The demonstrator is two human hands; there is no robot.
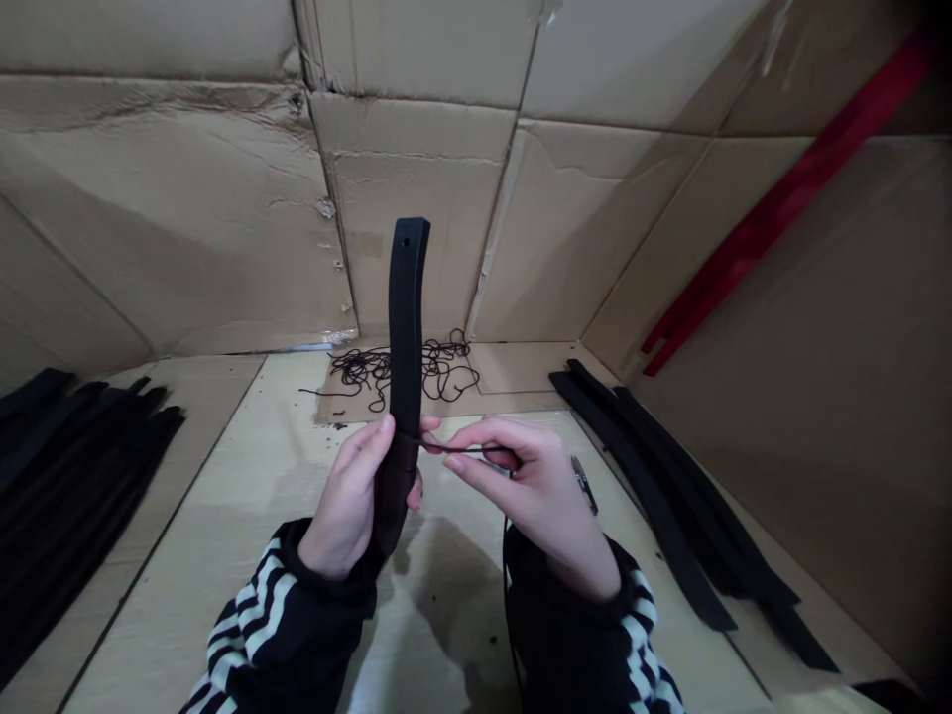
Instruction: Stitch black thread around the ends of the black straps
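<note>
My left hand (355, 496) is wrapped round the lower part of a long black curved strip (408, 327), which stands upright with a small hole near its top end. My right hand (532, 491) pinches a thin black cord (465, 449) that runs taut from the strip to my fingers. The cord's other end hangs down past my right sleeve. Both wrists wear black sleeves with white stripes.
A tangle of loose black cords (406, 369) lies on the table at the back. A pile of black strips (66, 466) sits at the left, several more black strips (669, 496) lie at the right. A small metal tool (584, 483) rests beside my right hand. Cardboard walls (185, 198) surround the table, with a red bar (780, 198) leaning at the right.
</note>
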